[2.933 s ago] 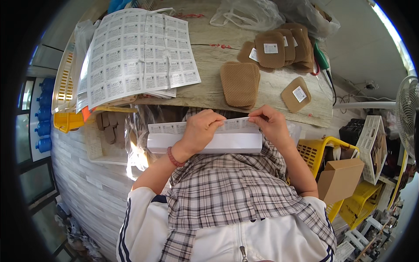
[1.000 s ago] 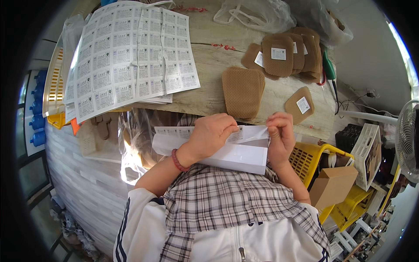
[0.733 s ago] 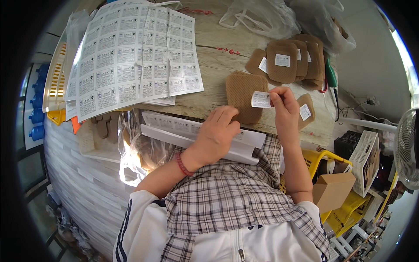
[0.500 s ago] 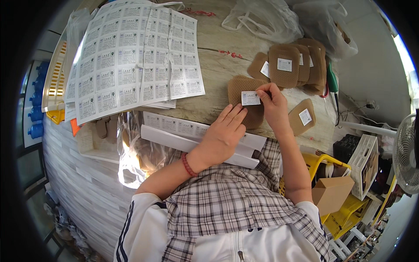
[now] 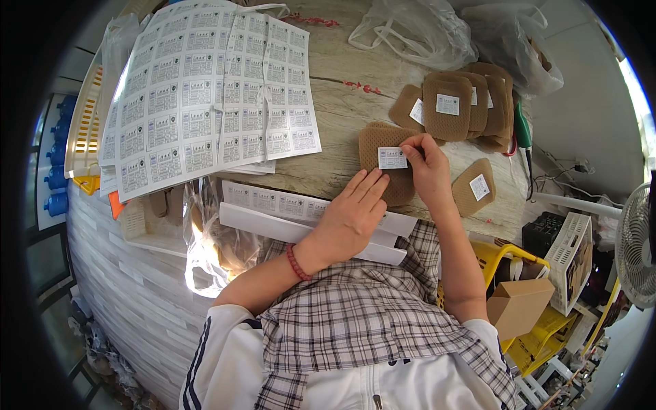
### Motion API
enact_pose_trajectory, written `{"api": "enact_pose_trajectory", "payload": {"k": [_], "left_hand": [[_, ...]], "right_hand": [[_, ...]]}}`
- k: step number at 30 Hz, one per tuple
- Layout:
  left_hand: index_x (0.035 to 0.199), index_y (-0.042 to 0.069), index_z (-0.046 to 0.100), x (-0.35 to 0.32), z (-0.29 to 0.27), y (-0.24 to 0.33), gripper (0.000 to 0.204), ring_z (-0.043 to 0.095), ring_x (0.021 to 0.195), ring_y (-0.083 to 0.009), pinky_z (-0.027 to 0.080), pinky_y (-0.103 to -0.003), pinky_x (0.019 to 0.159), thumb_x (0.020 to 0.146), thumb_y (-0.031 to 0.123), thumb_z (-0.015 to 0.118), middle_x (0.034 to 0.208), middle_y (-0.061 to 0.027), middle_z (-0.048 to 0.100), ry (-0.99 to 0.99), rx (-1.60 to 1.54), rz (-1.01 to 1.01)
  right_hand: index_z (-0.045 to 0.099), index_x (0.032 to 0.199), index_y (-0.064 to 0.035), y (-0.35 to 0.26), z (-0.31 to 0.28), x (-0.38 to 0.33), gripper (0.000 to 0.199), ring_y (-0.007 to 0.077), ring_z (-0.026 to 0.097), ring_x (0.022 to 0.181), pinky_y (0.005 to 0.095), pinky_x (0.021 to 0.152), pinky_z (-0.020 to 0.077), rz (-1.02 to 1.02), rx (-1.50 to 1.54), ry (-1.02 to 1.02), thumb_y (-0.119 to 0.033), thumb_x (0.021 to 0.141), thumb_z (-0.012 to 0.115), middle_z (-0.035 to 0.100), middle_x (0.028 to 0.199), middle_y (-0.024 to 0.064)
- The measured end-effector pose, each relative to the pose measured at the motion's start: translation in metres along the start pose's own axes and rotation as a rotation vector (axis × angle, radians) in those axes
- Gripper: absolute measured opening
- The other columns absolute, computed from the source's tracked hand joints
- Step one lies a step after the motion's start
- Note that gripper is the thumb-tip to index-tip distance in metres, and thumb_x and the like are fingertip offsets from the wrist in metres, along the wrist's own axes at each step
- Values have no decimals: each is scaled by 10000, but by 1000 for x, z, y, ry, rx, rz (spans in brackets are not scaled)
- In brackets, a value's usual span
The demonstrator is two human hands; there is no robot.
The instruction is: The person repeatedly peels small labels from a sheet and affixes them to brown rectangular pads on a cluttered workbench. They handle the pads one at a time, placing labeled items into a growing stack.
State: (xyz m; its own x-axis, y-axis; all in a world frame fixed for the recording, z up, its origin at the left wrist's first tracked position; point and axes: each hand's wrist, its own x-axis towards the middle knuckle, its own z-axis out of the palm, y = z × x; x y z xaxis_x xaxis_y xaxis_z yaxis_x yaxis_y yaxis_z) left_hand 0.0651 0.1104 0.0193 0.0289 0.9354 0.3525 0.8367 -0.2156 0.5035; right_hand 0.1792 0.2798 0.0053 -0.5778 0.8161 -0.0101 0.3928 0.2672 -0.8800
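Observation:
In front of me lies a brown, textured pad with rounded corners (image 5: 372,139), a white printed label (image 5: 391,158) on its middle. The thumb and forefinger of my right hand (image 5: 429,167) pinch the label's right edge. My left hand (image 5: 352,215) lies flat, fingers stretched out, its tips on the pad by the label's lower left corner. Whether the label is fully down on the pad, I cannot tell. A partly used label sheet (image 5: 273,200) runs along the table's near edge, beneath my left hand, its white backing curling over the edge.
Large label sheets (image 5: 171,89) cover the table's left. Several labelled brown pads (image 5: 445,123) are stacked at the back right; a single labelled pad (image 5: 467,198) lies right of my right hand. Clear plastic bags (image 5: 413,31) sit at the back. A fan (image 5: 635,239) stands far right.
My hands stay at the same pad, the right still pinching the label's edge. The view shifts slightly; otherwise little differs.

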Motion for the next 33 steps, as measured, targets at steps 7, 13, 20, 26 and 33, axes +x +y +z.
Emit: {"api": "enact_pose_trajectory", "payload": {"k": [7, 13, 20, 26, 33], "left_hand": [[864, -59, 578, -1, 4, -1, 85, 495, 1296, -420, 393, -504, 1128, 822, 13, 561, 1394, -292, 481, 33, -43, -35], [831, -75, 563, 2, 2, -2, 72, 460, 1309, -425, 410, -502, 1111, 809, -7, 552, 1430, -312, 431, 28, -78, -65], [858, -83, 585, 5, 5, -4, 111, 432, 1311, -427, 384, -506, 1124, 795, 4, 557, 1396, -328, 459, -32, 14, -8], [828, -60, 567, 6, 5, -1, 74, 452, 1294, -408, 394, -504, 1107, 778, -8, 551, 1417, -293, 470, -7, 55, -4], [829, -57, 571, 5, 6, -1, 73, 437, 1312, -404, 380, -509, 1120, 785, -2, 553, 1425, -286, 466, -15, 59, -10]], "right_hand": [[637, 965, -34, 2, 3, -1, 77, 221, 639, 753, 335, 700, 508, -45, -55, 30, -100, 935, 660, 684, 852, 114], [635, 964, -33, 0, 2, -2, 78, 234, 650, 752, 344, 693, 515, -63, -58, 36, -97, 930, 665, 683, 854, 119], [638, 1003, -39, 1, 2, -5, 99, 266, 655, 802, 368, 707, 530, -119, -76, 29, -66, 913, 670, 651, 922, 115], [616, 1149, -73, 0, 7, -11, 236, 317, 641, 920, 409, 715, 546, -199, -233, 220, -51, 915, 641, 564, 1092, 129], [685, 1011, -87, 7, 13, -12, 149, 281, 651, 816, 382, 660, 533, -264, -352, 356, -112, 870, 726, 603, 954, 82]]}}
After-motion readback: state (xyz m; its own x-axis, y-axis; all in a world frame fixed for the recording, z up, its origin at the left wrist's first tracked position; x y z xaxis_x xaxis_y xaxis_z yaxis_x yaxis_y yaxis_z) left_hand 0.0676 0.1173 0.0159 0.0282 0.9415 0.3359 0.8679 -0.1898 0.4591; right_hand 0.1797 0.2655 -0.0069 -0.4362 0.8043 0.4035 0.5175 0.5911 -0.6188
